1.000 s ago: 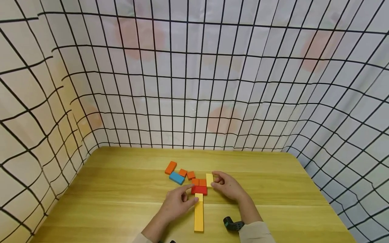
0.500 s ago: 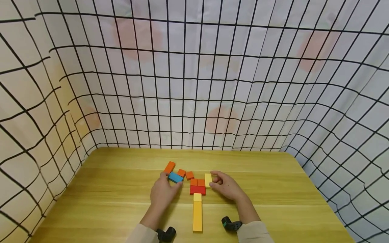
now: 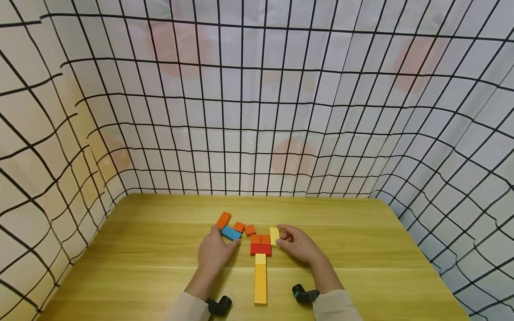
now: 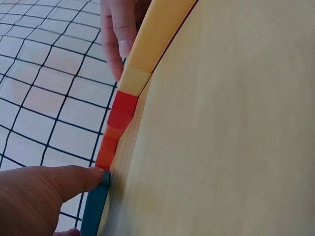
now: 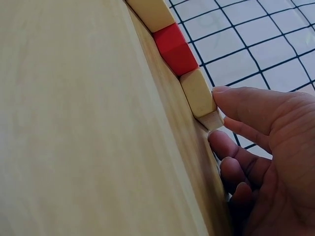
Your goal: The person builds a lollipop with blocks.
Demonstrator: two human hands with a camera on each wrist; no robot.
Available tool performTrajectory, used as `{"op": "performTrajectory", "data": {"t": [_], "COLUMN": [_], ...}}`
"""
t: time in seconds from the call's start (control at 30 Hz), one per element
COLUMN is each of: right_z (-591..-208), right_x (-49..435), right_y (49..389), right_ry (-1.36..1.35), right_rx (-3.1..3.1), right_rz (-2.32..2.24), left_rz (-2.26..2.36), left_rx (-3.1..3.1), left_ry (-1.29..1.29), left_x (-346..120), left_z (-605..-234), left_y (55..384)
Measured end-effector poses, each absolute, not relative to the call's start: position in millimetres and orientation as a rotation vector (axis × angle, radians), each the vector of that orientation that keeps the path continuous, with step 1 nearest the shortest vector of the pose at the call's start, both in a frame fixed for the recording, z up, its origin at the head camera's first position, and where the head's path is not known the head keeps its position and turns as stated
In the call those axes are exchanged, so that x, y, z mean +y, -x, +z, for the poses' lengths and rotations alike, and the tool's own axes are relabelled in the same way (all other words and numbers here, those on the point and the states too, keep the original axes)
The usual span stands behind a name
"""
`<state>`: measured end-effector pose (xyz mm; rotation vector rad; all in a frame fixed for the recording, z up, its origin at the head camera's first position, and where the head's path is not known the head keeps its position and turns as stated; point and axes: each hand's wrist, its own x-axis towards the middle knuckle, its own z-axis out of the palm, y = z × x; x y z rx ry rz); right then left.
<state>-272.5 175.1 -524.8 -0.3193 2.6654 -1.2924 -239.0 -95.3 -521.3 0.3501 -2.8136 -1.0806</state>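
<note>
Blue block (image 3: 231, 233) between left fingers (image 3: 212, 236), one end outside left-wrist view.

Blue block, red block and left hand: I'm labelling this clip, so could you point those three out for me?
Blue block (image 3: 231, 233): head view, middle of its top face.
Red block (image 3: 261, 249): head view, its top face.
Left hand (image 3: 213, 250): head view, back of the hand.

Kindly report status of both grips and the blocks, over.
Left grip on blue block. Right grip on larger pale yellow block. Orange blocks close beside blue, possibly in the way.
</note>
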Motion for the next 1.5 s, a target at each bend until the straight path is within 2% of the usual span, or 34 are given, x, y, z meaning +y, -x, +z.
{"op": "performTrajectory", "data": {"t": [0.47, 1.07, 1.5], "right_z": [-524.1, -525.1, -523.7], "right_x": [177.2, 176.4, 174.6], "right_y": [272.6, 273.6, 270.6], "right_ry": [0.299, 0.308, 0.321], "right_rx": [2.677, 2.69, 2.691], "right_rz": [-1.28, -1.276, -1.268], "left_rz": [-1.136, -1.444, -1.471], "left_rx": [-2.881, -3.01, -3.076], "left_ry": [-0.194, 0.542, 0.596], "left_x": [-102.8, -122.6, -126.9], "left_z": [-517.8, -509.9, -507.0], "left_y": [239.5, 245.4, 253.1]}}
